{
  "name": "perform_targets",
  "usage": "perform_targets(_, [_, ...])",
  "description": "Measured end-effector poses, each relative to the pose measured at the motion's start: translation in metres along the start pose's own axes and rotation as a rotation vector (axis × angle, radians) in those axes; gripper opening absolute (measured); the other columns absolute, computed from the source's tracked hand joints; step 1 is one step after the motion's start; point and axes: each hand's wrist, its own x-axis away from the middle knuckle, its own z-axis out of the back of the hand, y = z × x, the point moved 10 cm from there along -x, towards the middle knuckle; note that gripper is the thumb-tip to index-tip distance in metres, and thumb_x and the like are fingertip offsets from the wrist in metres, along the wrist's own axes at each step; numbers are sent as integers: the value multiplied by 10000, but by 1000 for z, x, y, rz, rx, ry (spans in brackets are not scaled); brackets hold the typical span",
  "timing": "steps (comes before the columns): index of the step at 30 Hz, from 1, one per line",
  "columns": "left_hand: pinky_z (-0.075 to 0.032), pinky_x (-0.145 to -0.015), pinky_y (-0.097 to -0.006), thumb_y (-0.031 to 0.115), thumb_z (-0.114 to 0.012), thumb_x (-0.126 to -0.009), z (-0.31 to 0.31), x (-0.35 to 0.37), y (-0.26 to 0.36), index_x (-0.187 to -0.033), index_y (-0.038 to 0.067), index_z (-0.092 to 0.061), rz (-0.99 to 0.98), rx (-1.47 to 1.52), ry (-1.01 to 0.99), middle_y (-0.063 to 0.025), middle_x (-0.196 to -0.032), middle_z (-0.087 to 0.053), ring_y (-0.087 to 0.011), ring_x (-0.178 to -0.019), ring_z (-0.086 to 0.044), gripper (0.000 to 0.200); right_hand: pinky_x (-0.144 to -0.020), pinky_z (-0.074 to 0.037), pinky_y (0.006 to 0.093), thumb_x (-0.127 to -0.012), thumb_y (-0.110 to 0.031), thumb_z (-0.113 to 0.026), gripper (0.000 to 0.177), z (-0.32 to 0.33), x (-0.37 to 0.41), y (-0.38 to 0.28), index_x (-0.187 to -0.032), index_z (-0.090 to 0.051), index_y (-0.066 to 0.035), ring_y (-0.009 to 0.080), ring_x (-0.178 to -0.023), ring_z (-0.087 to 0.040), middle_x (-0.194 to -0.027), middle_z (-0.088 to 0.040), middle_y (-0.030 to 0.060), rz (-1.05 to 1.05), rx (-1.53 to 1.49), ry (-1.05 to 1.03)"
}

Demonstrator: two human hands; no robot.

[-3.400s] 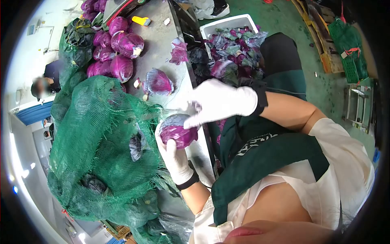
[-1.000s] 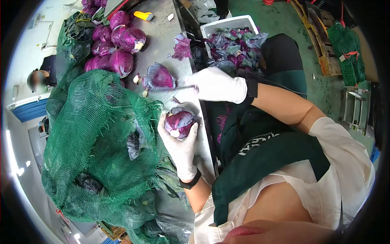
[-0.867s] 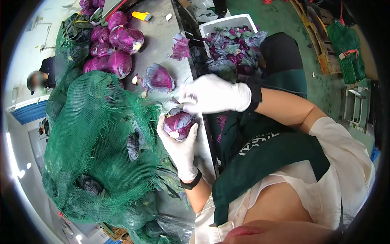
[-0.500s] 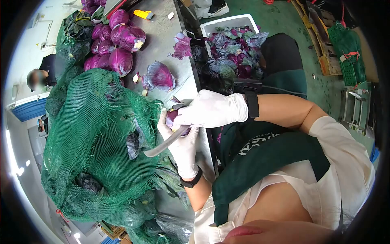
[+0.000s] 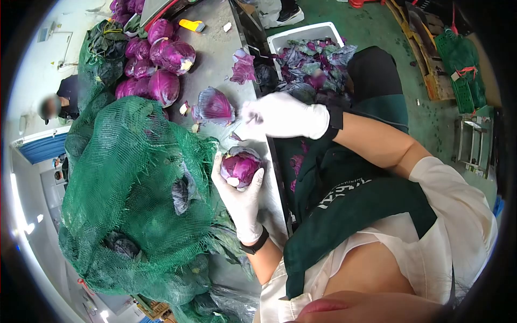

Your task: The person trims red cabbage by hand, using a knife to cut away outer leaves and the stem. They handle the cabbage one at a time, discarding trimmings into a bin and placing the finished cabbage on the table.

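My left hand (image 5: 240, 204) wears a white glove and is wrapped round the lower side of a small red cabbage (image 5: 240, 167), whose pale cut stem shows. Above and to the right, my right hand (image 5: 285, 116), also gloved, is apart from the cabbage. Its fingers are smeared by motion, and what they hold cannot be made out. Just left of it on the table (image 5: 210, 51) lies a loose purple leaf piece (image 5: 214, 106). The curved knife blade is not clearly visible. A blurred purple piece (image 5: 316, 79) is over the leaf-filled white bin (image 5: 301, 32).
Green mesh sacks (image 5: 134, 199) holding cabbages cover the left side. Several red cabbages (image 5: 164, 86) are piled at the upper left, near a yellow-handled tool (image 5: 191, 25). A person (image 5: 67, 97) is at the far left. A green crate (image 5: 458, 81) stands at the right.
My right hand has moved up, away from the cabbage, and the knife blade no longer shows across my left hand. The cabbage is uncovered. A blurred purple piece has appeared over the bin.
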Motion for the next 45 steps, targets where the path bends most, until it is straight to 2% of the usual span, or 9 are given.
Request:
perform_targets(4, [-358,-1117,-384,126,-890,-700,-1,3,12,-1459,29,-376,-91,-161,-10,-149,-1456,-426,-262,-1316,-443,922,-739,-542,413,-856,-359,-685,398,-31,5,-47,-1106,-611,-58,339,-819,-682,-868,-674,168,101,23,-137])
perform_targets(9, [-350,-1125,-404,81,-886,-675,-7,4,28,-1451,28,-389,-198,-245,-61,-147,-1419,-470,-281,-1310,-458,923,-700,-531,441,-885,-252,-618,256,-43,-1,-43,-1038,-634,-48,372,-812,-667,-859,-663,185,129,50,-231])
perform_targets(15, [-448,-1030,-337,-22,-828,-727,-3,6,1,-1449,50,-390,3,194,-70,-108,-1385,-490,-213,-1207,-528,847,-611,-540,454,-842,-191,-577,158,-14,-16,18,-827,-646,-50,372,-685,-674,-702,-660,176,204,285,85])
perform_targets(18, [-478,-984,-321,-50,-805,-742,1,8,-3,-1463,61,-371,60,342,-20,-110,-1364,-498,-207,-1173,-547,848,-657,-544,456,-894,-309,-644,299,0,-9,32,-1072,-633,-68,373,-727,-670,-792,-673,179,-44,349,25])
perform_targets(22, [-503,-933,-302,-44,-807,-746,-1,9,-8,-1471,71,-359,99,417,12,-103,-1332,-516,-186,-1121,-565,861,-642,-559,376,-832,-400,-722,587,-10,20,-62,-1297,-509,-112,294,-741,-688,-840,-681,124,145,138,-108])
perform_targets(28, [-467,-997,-331,-9,-808,-743,1,2,-12,-1417,59,-427,46,355,-2,-100,-1299,-536,-186,-1135,-549,777,-601,-531,403,-876,-192,-629,187,-20,17,-47,-1045,-629,-113,328,-638,-654,-747,-645,145,226,44,21])
perform_targets(34, [-429,-1075,-490,225,-828,-745,-1,19,-29,-1467,47,-366,189,1006,-170,-162,-1409,-463,-338,-1289,-484,874,-680,-525,446,-884,-229,-621,166,46,-6,19,-959,-654,-85,359,-778,-675,-814,-686,158,29,1,259])
perform_targets(39, [-383,-1046,-681,404,-844,-738,3,16,-56,-1473,97,-352,337,1283,-66,-190,-1484,-388,-413,-1353,-406,937,-715,-551,388,-836,-404,-704,439,66,8,4,-1181,-648,-137,292,-793,-703,-869,-713,118,-84,173,225])
perform_targets(45, [-367,-1091,-649,518,-840,-703,-21,11,-50,-1476,104,-341,343,1276,-73,-165,-1482,-397,-386,-1361,-404,1009,-699,-521,346,-898,-402,-687,421,7,20,-42,-1123,-661,-47,221,-719,-660,-781,-676,124,47,-369,-11])
